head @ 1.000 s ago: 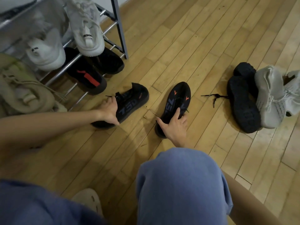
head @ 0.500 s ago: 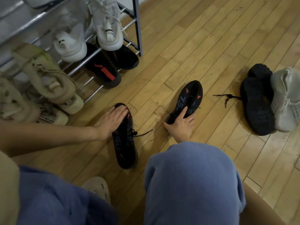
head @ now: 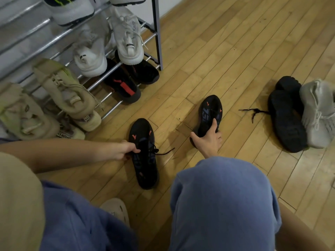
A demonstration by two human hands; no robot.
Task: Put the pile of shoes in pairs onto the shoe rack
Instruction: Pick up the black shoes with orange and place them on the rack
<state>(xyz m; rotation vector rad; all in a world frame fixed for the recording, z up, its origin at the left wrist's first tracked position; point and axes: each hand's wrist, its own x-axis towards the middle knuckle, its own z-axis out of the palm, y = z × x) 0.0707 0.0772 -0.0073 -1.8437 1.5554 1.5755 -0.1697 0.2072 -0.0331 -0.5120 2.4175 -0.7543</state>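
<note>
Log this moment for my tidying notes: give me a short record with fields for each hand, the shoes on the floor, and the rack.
left hand: left hand pinches the laces area of the near black shoe, which lies flat on the floor
right hand: right hand grips the heel end of the far black shoe
pair status: both apart on the wooden floor, not yet on the rack
pile: dark shoes and a grey shoe at right
rack: shoe rack holds white, black and beige shoes

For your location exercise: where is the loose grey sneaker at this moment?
In the head view, the grey sneaker lies on the wooden floor at the far right, against the overturned black shoe, well away from the shoe rack.
</note>
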